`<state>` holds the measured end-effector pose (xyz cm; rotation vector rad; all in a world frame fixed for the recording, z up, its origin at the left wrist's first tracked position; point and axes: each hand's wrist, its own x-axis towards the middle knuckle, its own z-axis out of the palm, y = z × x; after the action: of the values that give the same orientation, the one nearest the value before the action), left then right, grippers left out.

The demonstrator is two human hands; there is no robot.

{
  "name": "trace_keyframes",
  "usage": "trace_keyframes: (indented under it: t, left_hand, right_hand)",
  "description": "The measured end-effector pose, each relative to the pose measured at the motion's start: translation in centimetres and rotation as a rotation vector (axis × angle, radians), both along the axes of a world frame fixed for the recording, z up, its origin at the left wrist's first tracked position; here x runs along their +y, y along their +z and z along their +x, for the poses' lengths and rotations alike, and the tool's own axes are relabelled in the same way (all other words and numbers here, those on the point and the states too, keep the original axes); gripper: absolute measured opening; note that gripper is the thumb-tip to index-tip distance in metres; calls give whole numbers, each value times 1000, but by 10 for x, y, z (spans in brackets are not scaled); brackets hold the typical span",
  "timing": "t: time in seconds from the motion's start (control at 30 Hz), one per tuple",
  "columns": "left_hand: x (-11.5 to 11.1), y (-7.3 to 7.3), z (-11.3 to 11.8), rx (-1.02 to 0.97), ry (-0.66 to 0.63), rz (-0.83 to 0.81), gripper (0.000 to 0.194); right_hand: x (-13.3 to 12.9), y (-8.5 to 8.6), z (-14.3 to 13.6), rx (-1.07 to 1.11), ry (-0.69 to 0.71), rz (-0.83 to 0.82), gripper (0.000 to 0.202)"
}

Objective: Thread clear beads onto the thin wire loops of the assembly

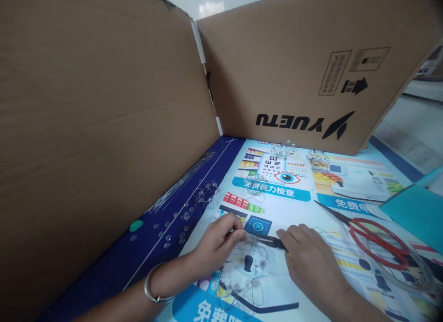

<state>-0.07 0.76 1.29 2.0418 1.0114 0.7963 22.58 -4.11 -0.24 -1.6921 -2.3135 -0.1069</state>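
My left hand [221,239], a metal bangle on its wrist, pinches a beaded wire piece [256,283] between thumb and forefinger. Thin wire loops with clear beads hang from it over the printed sheet. My right hand [308,255] is closed around the handles of pliers [273,241]. Their dark jaws point left and meet the wire just beside my left fingertips. Whether the jaws grip the wire is too small to tell. The handles are mostly hidden in my palm.
Red-handled scissors [379,243] lie right of my right hand. Loose clear beads [168,239] and straight wires [180,183] lie at left. Several beaded wire pieces [207,193] rest further back. Cardboard walls [284,73] enclose the left and back. A turquoise sheet [418,211] is at right.
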Motion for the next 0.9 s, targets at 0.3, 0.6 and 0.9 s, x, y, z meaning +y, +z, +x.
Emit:
trace_keyframes:
  t: [0.3,0.6,0.9]
  left_hand:
    - [0,-4,0,82,108,104,16]
    - [4,1,-2,-20,244,-11,18]
    - [15,-11,-8,-134,378,-83,23]
  right_hand:
    - [2,12,2,-75,5,-20,34]
    - [14,79,57,-161,-249,-46,25]
    - [4,119,112,-406,-460,-233,22]
